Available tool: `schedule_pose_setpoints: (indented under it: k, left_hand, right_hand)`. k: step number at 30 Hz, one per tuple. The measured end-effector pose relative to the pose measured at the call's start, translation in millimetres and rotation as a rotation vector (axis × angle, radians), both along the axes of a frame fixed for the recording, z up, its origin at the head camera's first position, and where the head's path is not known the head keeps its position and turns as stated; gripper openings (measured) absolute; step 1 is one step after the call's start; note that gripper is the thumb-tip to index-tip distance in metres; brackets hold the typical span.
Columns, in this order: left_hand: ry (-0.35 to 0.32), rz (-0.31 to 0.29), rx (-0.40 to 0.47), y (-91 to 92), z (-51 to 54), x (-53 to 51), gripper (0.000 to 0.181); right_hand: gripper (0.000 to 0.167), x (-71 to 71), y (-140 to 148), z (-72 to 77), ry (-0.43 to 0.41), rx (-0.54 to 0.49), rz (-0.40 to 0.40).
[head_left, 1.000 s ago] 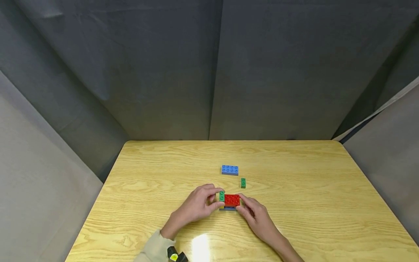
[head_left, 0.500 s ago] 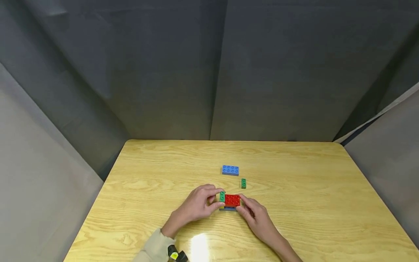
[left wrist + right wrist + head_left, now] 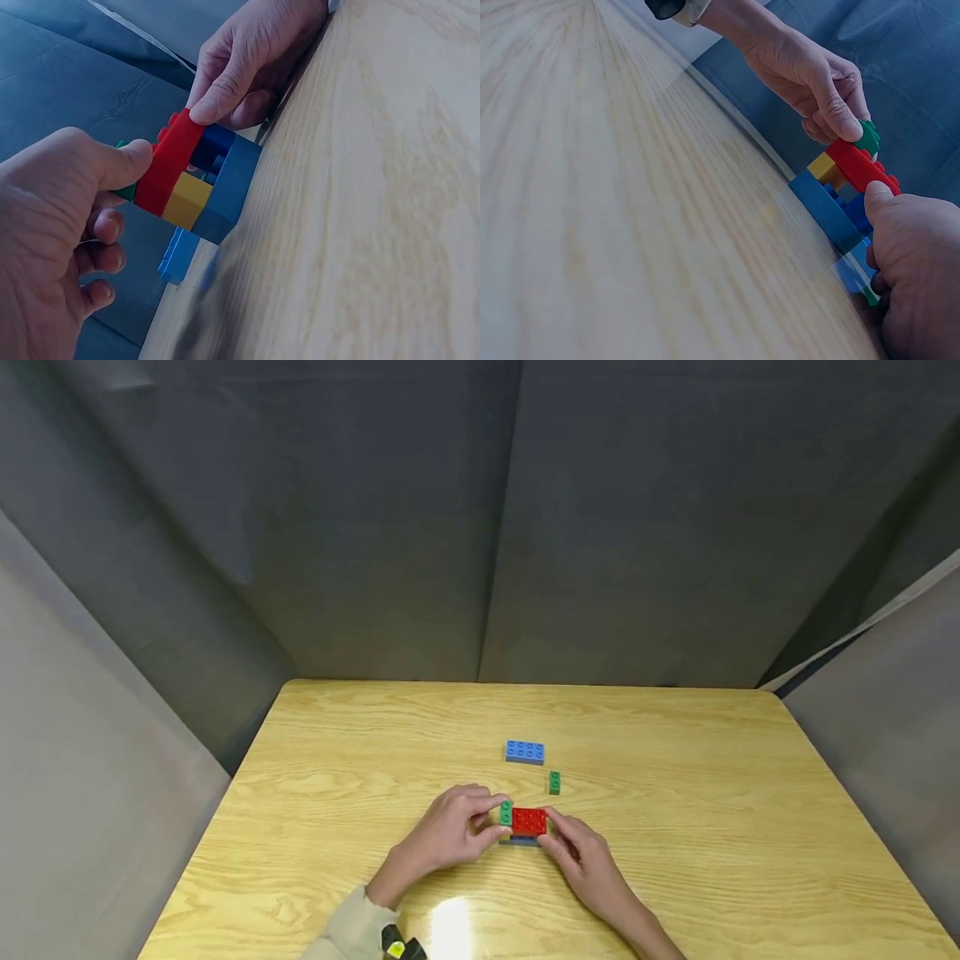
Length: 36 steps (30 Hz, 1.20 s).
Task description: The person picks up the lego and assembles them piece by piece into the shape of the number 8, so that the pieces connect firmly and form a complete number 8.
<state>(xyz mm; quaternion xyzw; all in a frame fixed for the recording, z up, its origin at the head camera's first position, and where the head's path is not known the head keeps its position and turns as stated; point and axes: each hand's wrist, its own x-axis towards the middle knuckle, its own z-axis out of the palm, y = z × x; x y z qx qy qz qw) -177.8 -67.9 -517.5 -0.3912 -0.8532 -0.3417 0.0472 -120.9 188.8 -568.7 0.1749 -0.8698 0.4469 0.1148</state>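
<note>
Green brick (image 3: 506, 812) pinched by left hand (image 3: 456, 827), red brick (image 3: 528, 821) by right hand (image 3: 590, 862). Lopsided pressing might unseat red: gap beneath, beside yellow brick (image 3: 187, 200).

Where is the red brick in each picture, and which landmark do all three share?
Head: red brick, below centre, slightly right.
Left wrist: red brick, left of centre.
Right wrist: red brick, right of centre.
Shared landmark: green brick at one end of it.
</note>
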Motion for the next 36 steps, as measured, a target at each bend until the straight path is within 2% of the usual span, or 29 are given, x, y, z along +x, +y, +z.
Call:
schedule_pose_setpoints:
  k: [12, 20, 23, 30, 32, 36]
  left_hand:
    - [0.037, -0.009, 0.014, 0.1, 0.7, 1.9, 0.041]
    - [0.04, 0.003, 0.019, 3.2, -1.2, 3.1, 0.041]
    - [-0.007, 0.005, 0.024, 3.6, -1.9, 3.7, 0.041]
    - [-0.301, -0.028, 0.15, 2.7, -4.9, 0.8, 0.042]
    - [-0.323, -0.025, 0.157, 2.0, -6.5, -0.1, 0.041]
    - [-0.307, -0.008, 0.144, 1.1, -7.8, -1.2, 0.037]
  right_hand:
    - [0.046, -0.1, -1.3, 4.1, -0.032, 0.051, -0.039]
    - [0.045, 0.8, 0.4, 5.4, -0.029, 0.027, -0.03]
    - [0.045, 1.4, 1.1, 2.5, -0.009, 0.018, -0.017]
    - [0.044, 0.8, 1.4, -0.7, 0.009, 0.006, -0.01]
    - [0.044, 0.4, 0.9, -0.3, 0.006, 0.009, -0.006]
    - [0.044, -0.8, 0.0, 1.5, -0.011, 0.01, -0.01]
